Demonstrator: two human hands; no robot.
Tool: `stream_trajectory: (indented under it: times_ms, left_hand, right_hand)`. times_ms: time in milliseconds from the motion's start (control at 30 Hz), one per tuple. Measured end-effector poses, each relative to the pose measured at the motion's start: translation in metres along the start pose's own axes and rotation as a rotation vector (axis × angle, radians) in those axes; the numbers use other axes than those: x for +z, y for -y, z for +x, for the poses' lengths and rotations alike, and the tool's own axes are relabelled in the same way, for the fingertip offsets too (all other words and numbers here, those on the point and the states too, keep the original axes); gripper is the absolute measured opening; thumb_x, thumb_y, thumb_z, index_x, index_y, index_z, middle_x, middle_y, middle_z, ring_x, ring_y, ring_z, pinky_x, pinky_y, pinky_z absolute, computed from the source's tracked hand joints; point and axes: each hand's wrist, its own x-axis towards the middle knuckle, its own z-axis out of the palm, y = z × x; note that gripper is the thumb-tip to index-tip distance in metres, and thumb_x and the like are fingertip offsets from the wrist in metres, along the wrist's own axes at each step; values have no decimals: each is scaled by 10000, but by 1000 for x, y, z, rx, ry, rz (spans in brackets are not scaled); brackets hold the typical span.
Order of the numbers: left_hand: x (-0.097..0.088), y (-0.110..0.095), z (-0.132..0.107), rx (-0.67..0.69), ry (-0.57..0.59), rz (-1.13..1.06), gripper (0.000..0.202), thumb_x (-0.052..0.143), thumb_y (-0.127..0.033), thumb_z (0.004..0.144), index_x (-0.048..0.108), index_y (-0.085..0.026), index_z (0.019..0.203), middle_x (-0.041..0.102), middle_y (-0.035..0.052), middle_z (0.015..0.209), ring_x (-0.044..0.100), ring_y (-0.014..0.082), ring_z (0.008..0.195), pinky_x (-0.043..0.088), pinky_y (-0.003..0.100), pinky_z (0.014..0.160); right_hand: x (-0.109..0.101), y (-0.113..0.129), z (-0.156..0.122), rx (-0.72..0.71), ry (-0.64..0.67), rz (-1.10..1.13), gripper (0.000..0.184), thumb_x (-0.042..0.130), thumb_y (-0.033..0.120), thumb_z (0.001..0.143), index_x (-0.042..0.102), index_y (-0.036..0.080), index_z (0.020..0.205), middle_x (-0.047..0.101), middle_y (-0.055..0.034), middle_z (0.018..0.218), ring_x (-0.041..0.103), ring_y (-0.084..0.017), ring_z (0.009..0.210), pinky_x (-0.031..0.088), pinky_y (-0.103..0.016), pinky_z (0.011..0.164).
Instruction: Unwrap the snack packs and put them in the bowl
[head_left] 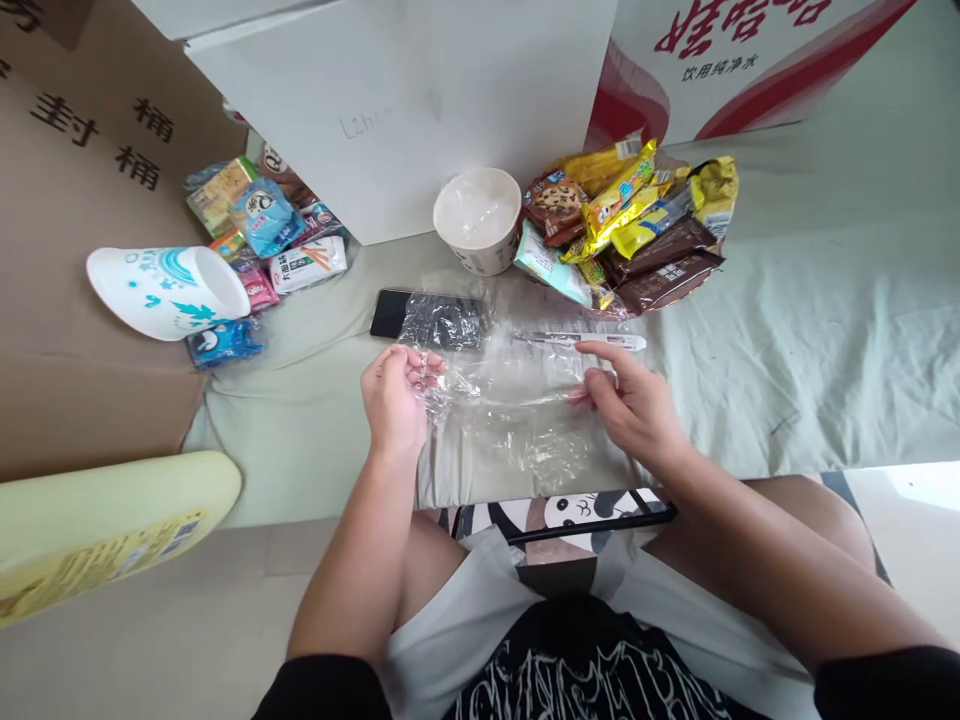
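Green cloth (810,300) carries snack packets (266,218) at ten and two o'clock, smartphone (424,318) at eleven, paper bowl (486,258) at twelve and, apparently, plastic film (551,455) at five.

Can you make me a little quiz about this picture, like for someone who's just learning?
1. What do the left hand and the right hand both hold?

2. True or false: in the picture, the pen lies to the right of the phone.

3. Which animal drawing shows below the front edge of the cloth?
A) a fish
B) a panda
C) a lion

Key:
1. Thin, clear plastic.
2. True.
3. B.
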Motion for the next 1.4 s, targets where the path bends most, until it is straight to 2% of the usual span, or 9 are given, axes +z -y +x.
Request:
stream_trajectory:
  times_ms: [233, 400, 533, 667, 867, 967, 1133, 1300, 1400]
  left_hand:
    - [-16, 11, 9, 174, 57, 8, 281, 628, -344, 747, 502, -195, 546, 580, 1, 584, 631, 142, 608, 533, 245, 574]
    - [-32, 22, 10, 341, 79, 36, 385, 719, -426, 804, 551, -170, 572, 628, 54, 924, 673, 178, 880, 527, 229, 575]
    - [-34, 25, 0, 177, 316, -13, 428, 805, -602, 727, 704, -215, 878, 669, 67, 1115, 693, 233, 1049, 608, 293, 732]
    - [-24, 26, -8, -81, 508, 37, 535, 864, -395, 716, 652, -260, 1189, 750, 54, 1010, 752, 223, 958, 616, 307, 761]
    - [-16, 24, -8, -192, 487, 50, 323, 785, -287, 666, 721, -183, 966, 749, 25, 785, 741, 201, 639, 549, 276, 548]
    - [-16, 22, -12, -151, 483, 70, 201, 721, -351, 699, 729, -150, 696, 745, 63, 778, 735, 200, 680, 517, 263, 544]
    - [-25, 28, -20, -16, 373, 110, 227, 671, -316, 689, 712, -161, 529, 741, 93, 826, 698, 200, 824, 529, 274, 663]
    - [-38, 32, -8, 225, 222, 105, 427, 658, -551, 771, 729, -181, 569, 639, 131, 1291, 585, 281, 1223, 580, 324, 867]
    - [-44, 25, 0, 416, 156, 110, 426, 650, -595, 796, 769, -209, 662, 372, 16, 1628, 320, 331, 1504, 522, 389, 1083]
  right_hand:
    - [-26, 3, 1, -99, -106, 104, 139, 575, 253, 949, 711, 232, 969, 742, -11, 780, 737, -154, 718, 596, -289, 666]
    - [-46, 1, 5, -181, -37, -169, 324, 660, 207, 873, 701, 255, 1190, 749, -29, 927, 722, -176, 813, 596, -323, 743]
    - [-55, -3, 3, -222, -41, -342, 289, 671, 249, 896, 700, 278, 1182, 722, -11, 824, 709, -186, 748, 593, -351, 757]
    - [-53, -6, -1, -208, 85, -234, 351, 624, 278, 945, 631, 263, 1296, 761, -35, 993, 694, -138, 658, 577, -297, 649]
    - [-40, -11, 0, -125, 196, -207, 346, 592, 284, 923, 673, 211, 1251, 767, -30, 842, 591, -117, 525, 518, -270, 543]
    - [-36, -9, 1, -152, 111, -225, 193, 571, 273, 894, 750, 221, 941, 749, -32, 782, 642, -153, 621, 541, -300, 632]
    - [-30, -3, -4, -136, -154, -42, 137, 618, 325, 859, 700, 217, 880, 721, -28, 803, 667, -175, 729, 542, -325, 711]
    - [-31, -1, 1, -111, -244, 93, 93, 647, 299, 858, 631, 217, 899, 565, 49, 629, 580, -123, 561, 452, -253, 546]
    - [-35, -2, 9, -125, -129, 14, 250, 576, 280, 911, 655, 208, 1136, 501, 83, 571, 552, -119, 504, 441, -260, 533]
